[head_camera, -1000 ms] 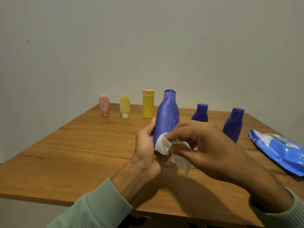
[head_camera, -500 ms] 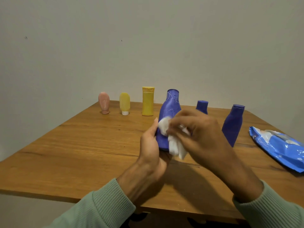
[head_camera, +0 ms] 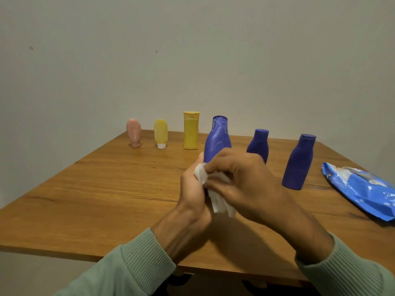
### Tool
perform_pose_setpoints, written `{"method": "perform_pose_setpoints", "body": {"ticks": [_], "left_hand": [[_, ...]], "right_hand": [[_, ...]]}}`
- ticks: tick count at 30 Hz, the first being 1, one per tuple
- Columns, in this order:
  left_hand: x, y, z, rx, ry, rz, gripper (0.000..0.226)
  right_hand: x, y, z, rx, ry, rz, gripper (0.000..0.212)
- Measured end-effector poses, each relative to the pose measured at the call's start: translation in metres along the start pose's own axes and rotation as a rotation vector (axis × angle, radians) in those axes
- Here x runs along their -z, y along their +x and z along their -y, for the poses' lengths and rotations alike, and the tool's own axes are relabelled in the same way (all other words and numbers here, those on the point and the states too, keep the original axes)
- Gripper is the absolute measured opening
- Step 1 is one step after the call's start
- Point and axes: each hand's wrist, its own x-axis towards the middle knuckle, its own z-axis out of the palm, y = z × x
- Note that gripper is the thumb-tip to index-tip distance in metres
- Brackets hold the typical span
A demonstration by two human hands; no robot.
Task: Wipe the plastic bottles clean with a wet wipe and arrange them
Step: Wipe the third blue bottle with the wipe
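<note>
Gripping the big blue bottle (head_camera: 217, 142) low on its body, the left hand (head_camera: 191, 189) holds it upright near the middle of the table (head_camera: 96, 199), thumb pointing up along the bottle's left side. The base is hidden behind the hands, so I can't tell if it sits on the wood or hangs just above. The right hand (head_camera: 245, 184) is tight against the left, fingers curled, pinching the wet wipe (head_camera: 219, 202) and pressing it onto the bottle's lower front. A white tail of wipe hangs down at 6 o'clock between the wrists. Hands together, both clamped: left on the bottle, right on the wipe.

The bottle's neck & flat top stick out at 12 o'clock above the knuckles, w/ pale scuff lines on the shoulder.

At approx 10–11 o'clock from the hands there's a row near the far edge: pink tube (head_camera: 134, 132), pale yellow tube (head_camera: 160, 132) on a white cap, and a taller yellow bottle (head_camera: 190, 131). All are standing, each apart from the next.

At 1 o'clock is a second blue bottle (head_camera: 259, 144), partly behind the right hand. At 2 o'clock a third blue bottle (head_camera: 298, 163) stands alone, nearer this side. Out at 3 o'clock lies the blue wipes pack (head_camera: 363, 193), flat by the table's right edge.

Green ribbed sleeves (head_camera: 132, 268) on both arms. Plain wall (head_camera: 192, 60) at the back.
</note>
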Motion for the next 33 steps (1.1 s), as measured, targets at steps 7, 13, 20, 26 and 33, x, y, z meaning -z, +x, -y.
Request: {"method": "perform_pose_setpoints", "body": {"ticks": [7,13,20,26,33], "left_hand": [[-0.003,-0.005,0.002,0.064,-0.068,0.008,0.042],[-0.003,-0.003,0.007,-0.014,-0.018,0.043,0.049],[-0.001,-0.002,0.003,-0.032,-0.016,0.034,0.04],[-0.002,-0.006,-0.002,0.038,-0.012,0.083,0.054],[-0.005,0.0,-0.01,-0.059,0.038,0.096,0.045]], "right_hand": [[0.006,-0.001,0.0,-0.004,0.008,0.04,0.024],[-0.013,-0.002,-0.008,0.067,-0.064,-0.311,0.017],[0.002,0.003,-0.003,0.034,-0.003,-0.114,0.018],[0.013,-0.005,0.0,0.051,0.011,0.116,0.018],[0.026,0.001,-0.031,-0.026,0.129,-0.131,0.012]]}}
